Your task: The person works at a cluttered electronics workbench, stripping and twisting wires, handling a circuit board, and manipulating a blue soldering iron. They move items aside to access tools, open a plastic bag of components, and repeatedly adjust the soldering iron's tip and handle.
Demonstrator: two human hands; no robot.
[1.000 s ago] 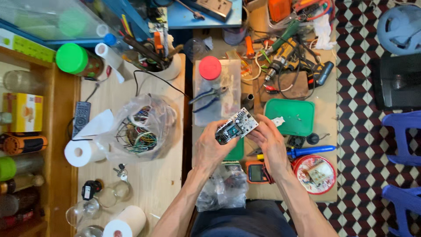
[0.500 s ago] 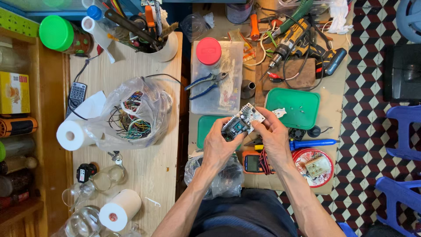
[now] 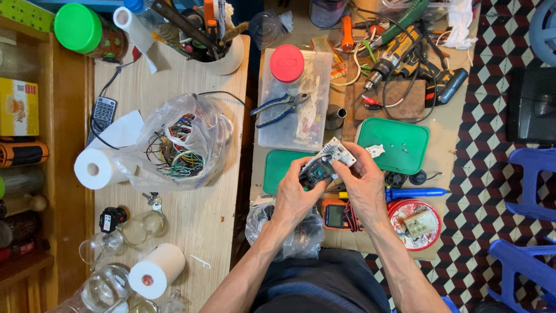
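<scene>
Both hands grip the small circuit board module point(image 3: 325, 164): left hand point(image 3: 294, 194) fingers wrapped underneath, right hand point(image 3: 364, 182) pinching its edge; likely inspecting, steady turning needed.

Workbench count, taken around the clear bag of coloured wires point(image 3: 179, 148)

Two paper rolls: one point(image 3: 95, 168) just left of the bag, one point(image 3: 156, 270) below it. Two green trays right of it: a larger one point(image 3: 399, 145) and a smaller one point(image 3: 278, 168). Two round lids: a green one point(image 3: 78, 27) above left, a red one point(image 3: 287, 63) above right. One pair of blue-handled pliers point(image 3: 278, 110), one orange multimeter point(image 3: 339, 215), one remote control point(image 3: 103, 114), two blue plastic stools point(image 3: 530, 191) far right.
</scene>
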